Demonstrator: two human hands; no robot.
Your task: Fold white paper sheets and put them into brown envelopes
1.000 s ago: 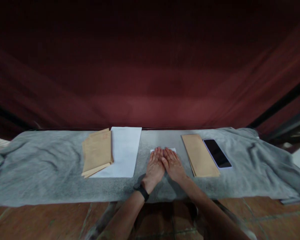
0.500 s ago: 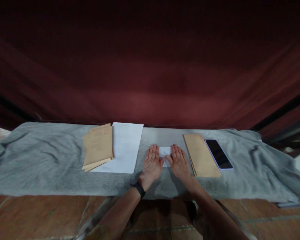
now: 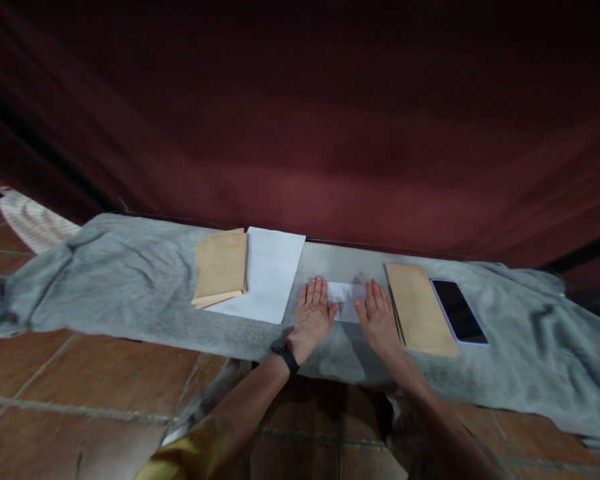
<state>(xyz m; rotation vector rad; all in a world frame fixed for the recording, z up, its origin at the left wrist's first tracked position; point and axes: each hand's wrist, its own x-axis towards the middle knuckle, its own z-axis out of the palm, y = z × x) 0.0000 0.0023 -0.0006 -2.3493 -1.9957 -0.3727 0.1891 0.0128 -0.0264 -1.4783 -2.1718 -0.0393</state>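
Note:
A small white sheet of paper (image 3: pixel 345 301), apparently folded, lies on the grey cloth in front of me. Flat on its left end rests my left hand (image 3: pixel 312 316), fingers stretched forward and a dark watch on the wrist. My right hand (image 3: pixel 379 317) lies flat at the paper's right end, fingers extended too. Between the two thumbs the middle of the paper shows; its ends are partly covered by my hands. Neither hand grips anything.
Left of my hands, brown envelopes (image 3: pixel 222 264) overlap white paper sheets (image 3: pixel 275 273). To the right lie more brown envelopes (image 3: pixel 423 310) and a phone (image 3: pixel 459 312) with a purple edge. A grey cloth (image 3: pixel 145 280) covers the low surface; a dark red curtain (image 3: pixel 330 180) hangs behind.
My hands have moved apart along the small paper, the right one further right, so more of its middle shows. The whole view has shifted and tilted slightly.

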